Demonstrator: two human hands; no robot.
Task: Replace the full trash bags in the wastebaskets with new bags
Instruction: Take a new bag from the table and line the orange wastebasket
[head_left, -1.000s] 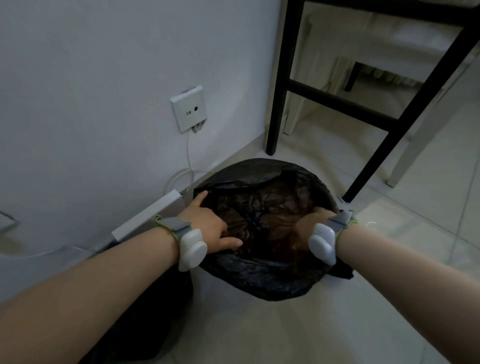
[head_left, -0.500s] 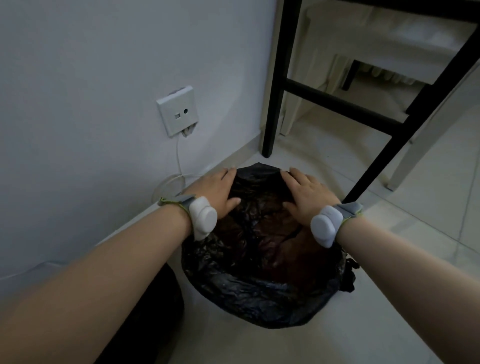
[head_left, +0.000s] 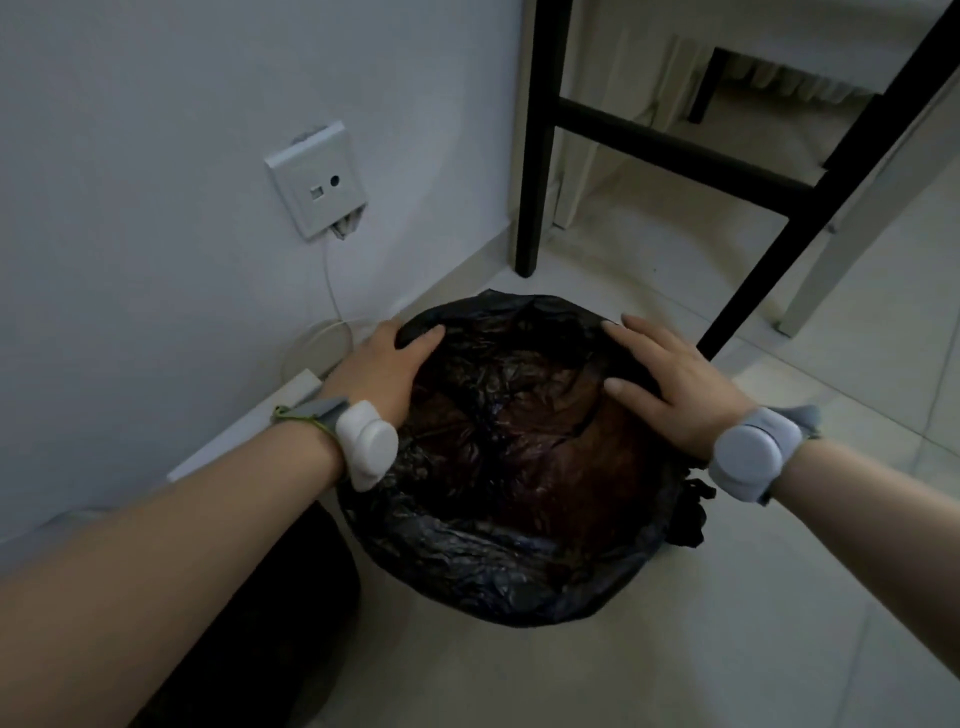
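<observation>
A round wastebasket lined with a black trash bag (head_left: 519, 561) stands on the pale tiled floor close to the wall. The bag's film is draped over the rim and sags, crumpled, into the inside. My left hand (head_left: 384, 364) is at the far left of the rim, thumb on top of the film, fingers curled over the outer side and out of sight. My right hand (head_left: 675, 379) lies on the far right of the rim with fingers straight and spread, thumb pointing inward.
A dark bulky shape (head_left: 249, 613), perhaps another black bag, sits under my left forearm. A white power strip (head_left: 249, 431) and cable run along the wall below a wall socket (head_left: 317, 182). Black table legs (head_left: 535, 156) stand just behind the basket.
Both hands came out of the basket's inside and moved to the far rim. Over the last half second they slid a little apart along it, and my left fingers curled over the edge.
</observation>
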